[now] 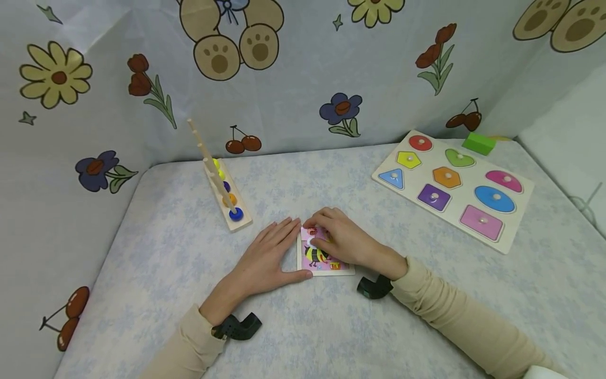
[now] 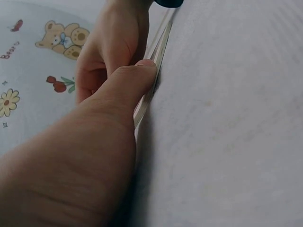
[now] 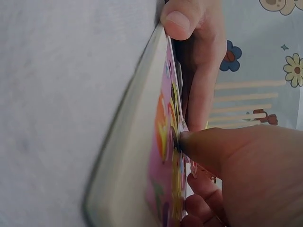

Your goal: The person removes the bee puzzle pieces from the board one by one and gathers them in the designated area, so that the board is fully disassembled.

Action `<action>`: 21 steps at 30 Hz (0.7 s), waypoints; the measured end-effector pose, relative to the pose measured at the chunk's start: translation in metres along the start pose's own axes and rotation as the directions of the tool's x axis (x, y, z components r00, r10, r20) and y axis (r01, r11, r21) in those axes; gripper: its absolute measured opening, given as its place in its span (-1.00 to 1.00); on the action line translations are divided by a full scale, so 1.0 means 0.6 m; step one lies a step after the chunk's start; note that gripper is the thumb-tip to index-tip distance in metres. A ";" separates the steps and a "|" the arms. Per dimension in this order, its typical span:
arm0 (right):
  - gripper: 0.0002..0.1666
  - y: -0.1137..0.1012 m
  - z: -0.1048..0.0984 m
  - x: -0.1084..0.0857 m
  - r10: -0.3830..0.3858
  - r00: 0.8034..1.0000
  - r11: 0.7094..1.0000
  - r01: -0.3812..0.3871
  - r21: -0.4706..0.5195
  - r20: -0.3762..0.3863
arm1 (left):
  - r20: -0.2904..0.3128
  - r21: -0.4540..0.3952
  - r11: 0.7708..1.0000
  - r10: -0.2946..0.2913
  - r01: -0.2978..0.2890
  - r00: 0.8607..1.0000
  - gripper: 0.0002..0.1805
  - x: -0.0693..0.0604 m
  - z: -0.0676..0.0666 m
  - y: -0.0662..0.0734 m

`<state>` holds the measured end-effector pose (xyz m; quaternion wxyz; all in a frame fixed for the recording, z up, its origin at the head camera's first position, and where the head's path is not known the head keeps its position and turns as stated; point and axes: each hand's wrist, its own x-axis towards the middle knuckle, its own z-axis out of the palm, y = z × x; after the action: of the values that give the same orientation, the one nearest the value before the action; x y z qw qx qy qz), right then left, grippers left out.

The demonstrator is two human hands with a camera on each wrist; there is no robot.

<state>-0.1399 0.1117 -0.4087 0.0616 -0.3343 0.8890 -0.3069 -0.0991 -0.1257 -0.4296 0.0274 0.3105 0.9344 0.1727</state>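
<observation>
A small bee jigsaw puzzle (image 1: 316, 258) with a pink background lies in a pale wooden tray (image 1: 331, 273) on the table. My left hand (image 1: 265, 260) lies along the tray's left side with its fingers extended, and its thumb touches the near edge. Over the puzzle's upper part, my right hand (image 1: 344, 239) pinches a puzzle piece (image 1: 310, 232) between thumb and fingers. In the right wrist view that piece (image 3: 194, 169) looks tilted up from the picture, mostly covered by the fingers. The right hand hides the puzzle's upper right portion.
A wooden peg stacker (image 1: 241, 223) with upright rods and coloured beads stands at the back left. At the back right lies a shape peg board (image 1: 508, 231), with a green block (image 1: 479, 143) behind it. A printed cloth (image 1: 293, 105) hangs behind the table.
</observation>
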 end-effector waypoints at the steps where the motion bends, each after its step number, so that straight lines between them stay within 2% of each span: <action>1: -0.61 0.000 0.000 -0.001 -0.001 1.000 1.000 0.001 -0.004 -0.001 | -0.001 -0.001 1.000 0.000 0.000 1.000 0.17 0.000 0.001 0.000; 13: -0.55 0.002 -0.009 0.002 -0.022 1.000 0.999 0.022 -0.043 -0.004 | 0.005 -0.001 1.000 -0.008 0.008 1.000 0.17 0.000 0.001 -0.003; 21: -0.52 0.004 -0.022 -0.003 -0.066 0.996 0.997 0.069 -0.034 0.060 | 0.009 -0.002 1.000 -0.004 0.004 1.000 0.16 -0.001 0.001 -0.002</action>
<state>-0.1438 0.1209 -0.3999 0.0711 -0.3740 0.8803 -0.2830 -0.0992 -0.1267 -0.4306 0.0323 0.3094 0.9346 0.1724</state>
